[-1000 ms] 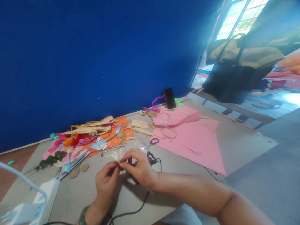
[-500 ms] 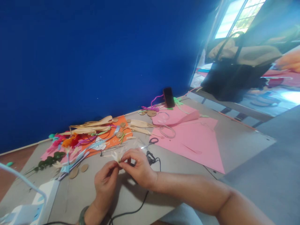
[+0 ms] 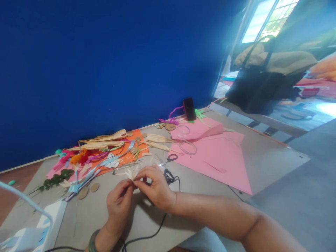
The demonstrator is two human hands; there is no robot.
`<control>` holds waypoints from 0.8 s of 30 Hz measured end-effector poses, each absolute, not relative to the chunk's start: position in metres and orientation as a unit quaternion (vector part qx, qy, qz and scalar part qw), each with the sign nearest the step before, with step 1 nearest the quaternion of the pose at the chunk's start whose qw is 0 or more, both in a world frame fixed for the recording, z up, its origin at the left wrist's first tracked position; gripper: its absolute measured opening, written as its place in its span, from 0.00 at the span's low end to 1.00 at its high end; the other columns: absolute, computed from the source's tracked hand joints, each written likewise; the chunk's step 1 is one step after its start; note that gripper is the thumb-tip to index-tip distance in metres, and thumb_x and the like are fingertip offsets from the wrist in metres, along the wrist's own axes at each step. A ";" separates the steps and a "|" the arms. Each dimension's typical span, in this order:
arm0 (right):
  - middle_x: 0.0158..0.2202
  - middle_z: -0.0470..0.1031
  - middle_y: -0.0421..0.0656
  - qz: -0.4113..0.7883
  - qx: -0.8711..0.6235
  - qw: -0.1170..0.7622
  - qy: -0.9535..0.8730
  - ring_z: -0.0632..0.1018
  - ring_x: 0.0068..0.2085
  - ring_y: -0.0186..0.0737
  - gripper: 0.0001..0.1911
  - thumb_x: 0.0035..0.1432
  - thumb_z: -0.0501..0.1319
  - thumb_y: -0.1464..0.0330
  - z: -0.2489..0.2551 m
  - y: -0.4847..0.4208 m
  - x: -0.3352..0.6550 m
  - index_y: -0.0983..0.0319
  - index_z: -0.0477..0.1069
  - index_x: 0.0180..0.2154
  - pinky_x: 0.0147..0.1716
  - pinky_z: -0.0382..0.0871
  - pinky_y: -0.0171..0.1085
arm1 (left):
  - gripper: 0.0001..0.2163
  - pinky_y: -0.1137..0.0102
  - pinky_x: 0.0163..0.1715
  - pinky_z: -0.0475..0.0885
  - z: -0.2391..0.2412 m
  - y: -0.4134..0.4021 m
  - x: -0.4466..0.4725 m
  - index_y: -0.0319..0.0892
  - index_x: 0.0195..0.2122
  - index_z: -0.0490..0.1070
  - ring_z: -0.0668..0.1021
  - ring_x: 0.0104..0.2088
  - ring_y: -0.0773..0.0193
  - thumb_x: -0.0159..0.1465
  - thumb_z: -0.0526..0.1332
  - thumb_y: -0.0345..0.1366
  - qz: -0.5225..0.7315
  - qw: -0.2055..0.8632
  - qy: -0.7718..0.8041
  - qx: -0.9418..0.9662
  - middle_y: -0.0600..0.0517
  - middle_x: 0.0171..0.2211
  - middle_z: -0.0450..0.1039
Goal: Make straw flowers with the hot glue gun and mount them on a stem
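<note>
Between my fingertips is a small, pale, frilled piece (image 3: 131, 174) that looks like a little flower of raffia or paper strips. My left hand (image 3: 119, 198) pinches its base from the left, thumb against fingers. From the right, my right hand (image 3: 154, 187) pinches the same base, and the fingertips of both hands meet there. The exact base is hidden by the fingers. Just beyond my right hand lie scissors (image 3: 172, 158) with dark handles. A black clip-like object (image 3: 168, 176) on a cable sits beside my right knuckles.
Dried husk strips (image 3: 105, 141) lie on orange paper (image 3: 128, 157) at the back left, near coloured pipe cleaners (image 3: 78, 156). Pink paper sheets (image 3: 210, 154) cover the right side. A phone (image 3: 189, 109) leans by the blue wall (image 3: 105, 63). A white power strip (image 3: 54, 220) stands front left.
Almost nothing differs. Both hands keep their pinch on the pale piece, with only a very slight shift of the fingers and the view.
</note>
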State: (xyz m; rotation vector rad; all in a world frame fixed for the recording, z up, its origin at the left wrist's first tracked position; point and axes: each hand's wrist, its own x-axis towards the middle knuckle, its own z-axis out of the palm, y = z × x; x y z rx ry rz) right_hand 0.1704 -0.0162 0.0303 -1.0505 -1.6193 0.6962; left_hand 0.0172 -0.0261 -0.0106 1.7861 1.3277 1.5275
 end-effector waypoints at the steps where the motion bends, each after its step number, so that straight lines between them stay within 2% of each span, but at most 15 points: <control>1: 0.30 0.78 0.37 0.290 -0.439 0.516 -0.676 0.76 0.32 0.35 0.05 0.49 0.68 0.74 0.030 -0.016 0.170 0.61 0.73 0.28 0.42 0.55 0.40 | 0.03 0.75 0.30 0.74 -0.011 -0.026 0.017 0.42 0.30 0.76 0.79 0.28 0.66 0.59 0.62 0.31 0.550 0.224 0.482 0.644 0.53 0.28 0.78; 10: 0.29 0.78 0.37 0.280 -0.422 0.522 -0.686 0.74 0.28 0.33 0.06 0.47 0.69 0.73 0.032 -0.013 0.172 0.61 0.73 0.29 0.41 0.58 0.40 | 0.05 0.74 0.29 0.75 -0.005 -0.027 0.019 0.41 0.31 0.77 0.79 0.27 0.64 0.56 0.65 0.36 0.567 0.321 0.515 0.557 0.52 0.27 0.79; 14: 0.30 0.78 0.39 0.300 -0.422 0.528 -0.673 0.75 0.30 0.35 0.05 0.48 0.67 0.74 0.036 -0.011 0.175 0.62 0.74 0.29 0.41 0.61 0.40 | 0.07 0.73 0.27 0.76 -0.004 -0.026 0.020 0.40 0.31 0.77 0.79 0.25 0.63 0.55 0.66 0.37 0.561 0.368 0.511 0.538 0.51 0.25 0.79; 24: 0.28 0.75 0.41 0.354 -0.389 0.543 -0.655 0.75 0.31 0.35 0.03 0.51 0.66 0.71 0.028 -0.005 0.175 0.62 0.74 0.27 0.38 0.68 0.37 | 0.08 0.70 0.28 0.76 -0.003 -0.026 0.022 0.39 0.32 0.77 0.79 0.25 0.62 0.56 0.66 0.39 0.541 0.398 0.504 0.544 0.50 0.25 0.79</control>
